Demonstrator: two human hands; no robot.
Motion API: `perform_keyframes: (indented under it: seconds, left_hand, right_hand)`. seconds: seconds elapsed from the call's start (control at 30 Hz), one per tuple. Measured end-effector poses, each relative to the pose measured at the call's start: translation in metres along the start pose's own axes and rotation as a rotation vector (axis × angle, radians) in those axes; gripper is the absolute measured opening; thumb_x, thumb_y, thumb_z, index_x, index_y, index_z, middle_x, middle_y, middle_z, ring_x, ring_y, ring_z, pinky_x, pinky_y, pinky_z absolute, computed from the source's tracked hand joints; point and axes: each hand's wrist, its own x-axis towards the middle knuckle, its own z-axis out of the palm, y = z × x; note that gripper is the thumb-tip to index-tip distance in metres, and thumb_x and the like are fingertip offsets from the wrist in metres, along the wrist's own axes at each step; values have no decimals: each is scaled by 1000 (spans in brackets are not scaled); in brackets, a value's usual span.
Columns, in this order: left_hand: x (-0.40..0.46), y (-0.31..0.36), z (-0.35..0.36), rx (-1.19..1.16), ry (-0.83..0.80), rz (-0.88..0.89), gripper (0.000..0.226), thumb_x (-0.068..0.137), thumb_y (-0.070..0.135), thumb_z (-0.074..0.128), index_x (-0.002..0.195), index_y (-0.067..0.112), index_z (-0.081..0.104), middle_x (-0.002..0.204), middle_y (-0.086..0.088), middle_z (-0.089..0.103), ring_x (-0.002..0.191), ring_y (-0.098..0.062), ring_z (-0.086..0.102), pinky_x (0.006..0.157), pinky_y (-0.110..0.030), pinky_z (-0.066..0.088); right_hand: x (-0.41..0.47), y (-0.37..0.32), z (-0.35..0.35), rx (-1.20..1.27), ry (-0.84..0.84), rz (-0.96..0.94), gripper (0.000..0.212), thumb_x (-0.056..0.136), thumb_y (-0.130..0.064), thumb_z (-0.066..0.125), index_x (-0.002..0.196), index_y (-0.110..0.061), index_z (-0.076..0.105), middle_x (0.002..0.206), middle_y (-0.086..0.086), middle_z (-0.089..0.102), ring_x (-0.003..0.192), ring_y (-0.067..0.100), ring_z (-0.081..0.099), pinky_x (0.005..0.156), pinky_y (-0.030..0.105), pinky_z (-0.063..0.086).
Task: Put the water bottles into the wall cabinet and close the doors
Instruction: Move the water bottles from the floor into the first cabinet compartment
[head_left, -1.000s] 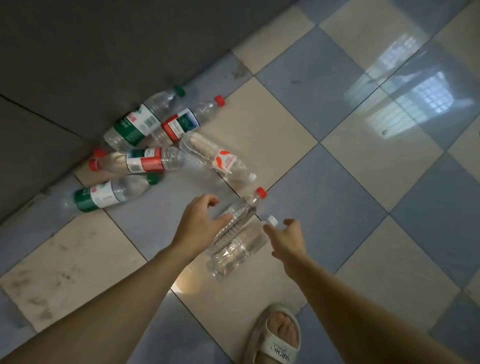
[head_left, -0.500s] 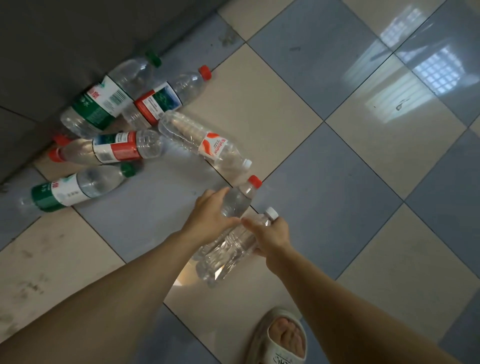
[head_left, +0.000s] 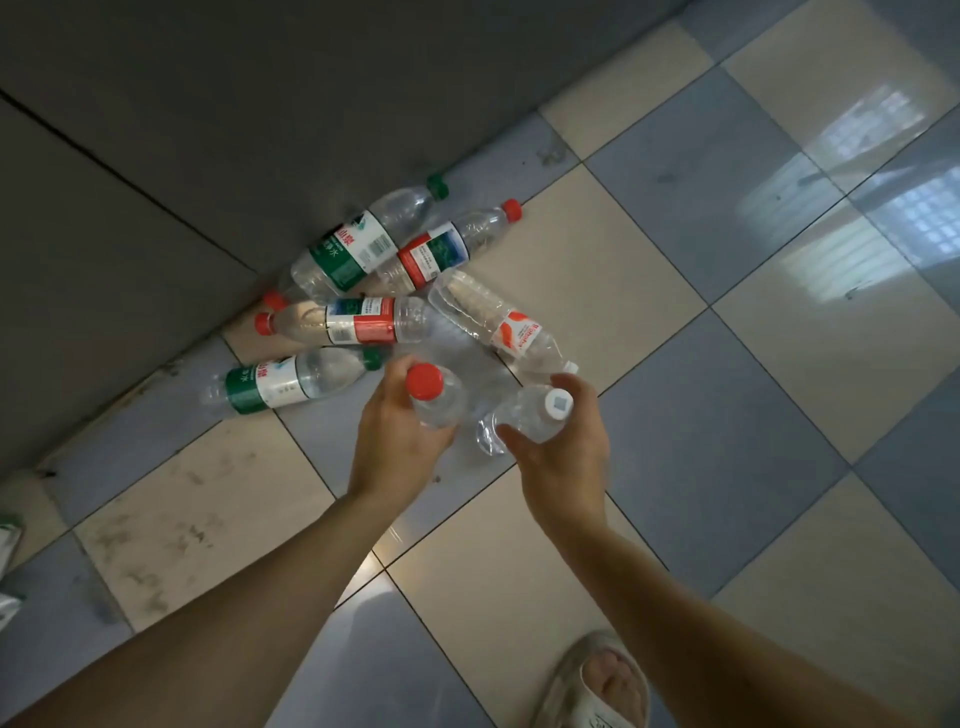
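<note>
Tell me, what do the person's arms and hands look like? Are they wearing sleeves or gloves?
No sleeves and no gloves show. Both forearms are bare from the bottom of the picture up to the wrists. The left hand and the right hand are bare too, with no rings, watch or bracelets that can be seen. The only thing worn in view is a pale slide sandal on one foot.

Clear ribbed plastic noted on water bottles (head_left: 470, 309); glossy, reflective tiled floor (head_left: 779, 244); matt grey wall (head_left: 208, 104).
</note>
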Motion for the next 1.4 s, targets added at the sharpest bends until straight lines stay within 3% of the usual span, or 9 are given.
perform_keyframes:
  seconds: [0.13,0.3,0.47,0.6,0.73,0.87,1.07,1.3,1.4]
  left_hand:
    - [-9,-11,-8,-21,16,-12,63,70,23,92,110,40,46,95,25,58,90,14,55,65,-3,43]
    - [-15,-24,-4,-53,1,25,64,74,23,90,120,31,46,109,8,62,94,-9,62,61,-4,47]
    - [-11,-29,-1,-90,-6,10,66,71,27,91,120,33,48,111,8,64,103,-17,62,82,-25,50]
    - [-8,-32,3,-108,-29,1,67,71,28,91,126,29,52,112,9,66,103,-15,64,88,-30,53]
    - [-5,-33,5,-120,-33,-25,67,69,23,92,122,34,52,107,13,65,102,-12,63,82,-19,49]
    - [2,-30,3,-78,-65,-61,62,67,19,93,111,41,54,95,24,64,92,3,61,73,-8,43]
    - [-2,-29,-14,-28,-95,-49,61,64,18,95,113,30,61,98,16,68,94,-9,65,76,-7,43]
    - [-32,4,-80,-23,-107,-83,60,63,25,96,115,25,65,102,8,71,100,-15,67,89,-28,54]
    - [-45,41,-128,-32,-112,-80,62,63,27,97,116,26,65,104,10,71,101,-14,67,90,-31,53]
  right_hand:
    - [-2,-2,14,-41,4,-104,71,80,-20,86,134,-39,44,127,-13,59,107,5,57,84,17,53]
    - [-8,9,24,-81,-59,-165,79,83,-28,84,142,-43,34,137,-7,58,121,17,60,95,44,57]
    - [-4,25,21,-61,-133,-129,99,80,-27,87,152,-42,21,148,-13,51,132,8,50,99,27,46]
    - [10,34,14,-4,-213,-112,103,76,-21,89,153,-41,24,148,-15,50,135,14,50,99,41,53]
    - [25,33,16,5,-290,-151,98,72,-18,92,145,-51,33,129,-39,48,123,-2,49,85,11,48]
    - [33,37,24,-50,-332,-160,76,73,-17,91,130,-43,49,116,-28,59,104,-6,59,91,23,54]
    - [18,31,21,-7,-286,-138,69,77,-21,89,132,-39,50,102,-56,53,98,-32,50,67,-7,40]
    - [-18,-26,-8,-31,-299,-151,68,78,-22,88,129,-44,49,103,-54,55,100,-30,52,69,-3,44]
    - [-39,-78,-22,-87,-329,-207,70,78,-25,87,131,-45,46,110,-44,57,108,-11,57,89,9,45]
